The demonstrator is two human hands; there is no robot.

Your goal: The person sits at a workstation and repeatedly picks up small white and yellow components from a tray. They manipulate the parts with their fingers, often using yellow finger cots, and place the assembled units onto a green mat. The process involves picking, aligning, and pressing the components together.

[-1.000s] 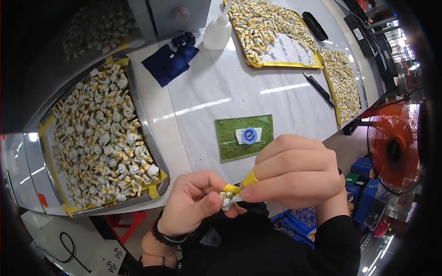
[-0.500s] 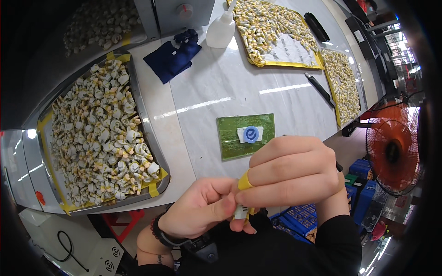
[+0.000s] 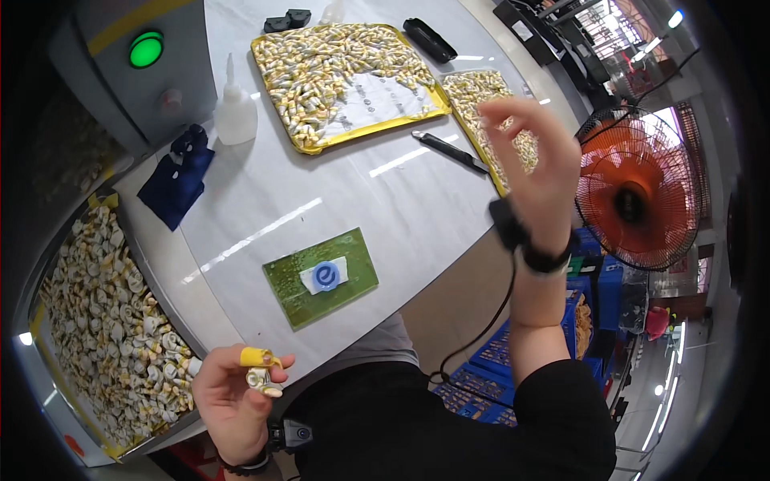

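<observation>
My left hand point(image 3: 237, 405), near the left tray's corner, pinches a small white moulded piece point(image 3: 261, 381) between thumb and fingers. Yellow tape point(image 3: 257, 357) wraps one of its fingertips. My right hand point(image 3: 541, 172) is raised over the far-right tray, fingers curved and apart from the thumb, slightly blurred, with nothing visible in it. A green glass-like slab point(image 3: 361, 276) lies on the table between my arms, bearing a white pad with a round blue piece point(image 3: 326, 276) on top.
A large tray point(image 3: 172, 317) heaped with white-and-yellow pieces stands at left. Beyond are a yellow-edged tray point(image 3: 385, 132), a smaller tray point(image 3: 473, 88), a black-handled cutter point(image 3: 449, 151), a squeeze bottle point(image 3: 236, 116), navy cloth point(image 3: 176, 184) and a machine with a green light point(image 3: 146, 50). An orange fan point(image 3: 634, 192) stands right.
My hands were together before me; they are now wide apart. The right hand has lifted away to the far right, while the left keeps the small piece. The head view has shifted right.
</observation>
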